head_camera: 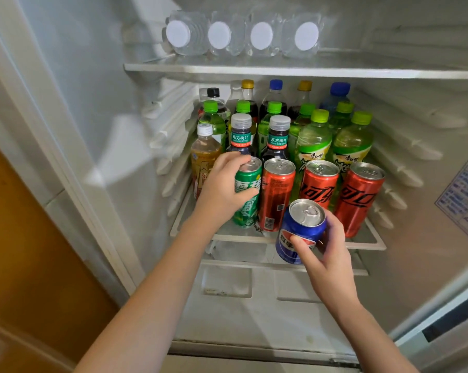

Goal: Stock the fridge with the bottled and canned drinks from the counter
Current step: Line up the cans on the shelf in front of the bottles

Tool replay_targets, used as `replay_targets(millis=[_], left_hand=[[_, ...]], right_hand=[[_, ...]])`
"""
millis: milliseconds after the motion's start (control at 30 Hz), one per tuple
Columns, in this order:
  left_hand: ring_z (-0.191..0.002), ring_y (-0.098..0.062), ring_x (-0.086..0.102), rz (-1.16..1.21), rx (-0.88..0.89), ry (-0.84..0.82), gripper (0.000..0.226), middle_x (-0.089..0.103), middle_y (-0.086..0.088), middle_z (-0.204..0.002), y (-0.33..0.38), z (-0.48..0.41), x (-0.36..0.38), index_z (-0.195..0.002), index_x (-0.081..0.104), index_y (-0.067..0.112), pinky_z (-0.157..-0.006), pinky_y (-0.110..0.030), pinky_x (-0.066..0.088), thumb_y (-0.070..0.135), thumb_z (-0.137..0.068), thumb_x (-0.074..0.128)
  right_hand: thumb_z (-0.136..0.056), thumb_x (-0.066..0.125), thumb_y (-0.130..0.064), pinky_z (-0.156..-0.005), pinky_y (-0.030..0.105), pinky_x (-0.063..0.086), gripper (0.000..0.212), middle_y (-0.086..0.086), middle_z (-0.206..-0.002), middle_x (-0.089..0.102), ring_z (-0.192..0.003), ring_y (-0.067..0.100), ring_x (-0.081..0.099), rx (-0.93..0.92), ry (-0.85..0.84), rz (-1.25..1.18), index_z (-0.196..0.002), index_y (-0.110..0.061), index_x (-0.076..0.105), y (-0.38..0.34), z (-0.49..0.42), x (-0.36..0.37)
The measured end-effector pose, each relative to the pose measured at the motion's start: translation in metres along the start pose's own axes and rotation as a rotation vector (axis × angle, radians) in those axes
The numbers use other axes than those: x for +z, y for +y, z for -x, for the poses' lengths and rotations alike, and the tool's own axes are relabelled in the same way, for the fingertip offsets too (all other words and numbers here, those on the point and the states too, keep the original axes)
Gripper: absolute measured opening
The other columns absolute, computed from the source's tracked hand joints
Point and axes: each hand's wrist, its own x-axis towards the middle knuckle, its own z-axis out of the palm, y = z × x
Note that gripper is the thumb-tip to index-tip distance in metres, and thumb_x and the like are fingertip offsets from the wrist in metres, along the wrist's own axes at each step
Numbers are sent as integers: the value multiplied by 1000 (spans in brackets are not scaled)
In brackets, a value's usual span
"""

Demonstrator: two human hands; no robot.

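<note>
My left hand (222, 187) grips a green can (247, 195) that stands at the front left of the fridge's middle shelf (367, 244). My right hand (327, 254) holds a blue Pepsi can (297, 232) in the air just in front of that shelf's edge, tilted slightly toward me. To the right of the green can, three red cans (277, 192) stand in a row along the shelf front. Behind them are green-capped bottles (315, 141), two dark tea bottles (241, 135) and an amber bottle (204, 154).
Several clear water bottles (219, 36) lie on their sides on the upper shelf (254, 68), caps facing me. The fridge's left wall (93, 130) and ribbed right wall (416, 146) close in the space. A drawer (254, 292) sits below the middle shelf.
</note>
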Motion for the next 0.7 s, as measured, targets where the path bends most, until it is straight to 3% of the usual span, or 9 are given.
replay_targets(millis=[67,133,233,333,467,567,700], left_hand=[[-131,-1,28,44,-2,0,72,30,2,-146,1,5,3,-143,35,19,-104,-4,17,26,-81,71],[-130,4,25,62,-3,109,65,30,6,-144,2,17,5,-142,36,22,-100,4,12,27,-84,66],[-125,2,35,34,57,232,45,42,4,-134,1,45,11,-130,49,18,-104,-6,24,22,-87,58],[-122,2,40,114,35,139,39,44,12,-128,-1,75,24,-126,50,20,-103,-16,36,25,-88,55],[-122,1,43,221,-35,-31,51,41,16,-129,-5,99,46,-131,45,26,-101,-29,43,28,-83,63],[-119,3,44,278,-80,-93,65,37,21,-128,-3,104,60,-135,34,32,-96,-19,42,33,-79,67],[-121,1,43,317,-115,-56,81,38,15,-133,0,104,75,-140,27,25,-97,-12,40,32,-75,74]], right_hand=[[-72,66,-44,-83,1,40,61,-36,-117,51,-109,-8,54,-3,2,-5,-126,-37,40,0,-2,1],[-72,66,-44,-81,2,41,63,-37,-116,52,-107,-8,55,-2,-14,-17,-128,-31,41,-1,-4,3],[-72,68,-42,-81,7,45,61,-34,-114,55,-104,-4,59,21,-83,-56,-126,-28,43,-1,-11,4],[-75,71,-31,-83,13,47,54,-24,-114,60,-104,1,60,65,-179,-109,-122,-31,45,0,-18,4],[-76,76,-22,-84,19,47,51,-10,-117,63,-106,3,60,113,-222,-74,-116,-38,47,1,-29,4],[-75,77,-18,-83,20,47,50,-7,-114,65,-103,3,62,133,-224,-59,-114,-33,49,0,-35,4],[-77,76,-19,-88,23,46,50,-7,-115,65,-105,5,61,132,-253,-38,-118,-27,48,-2,-35,5]])
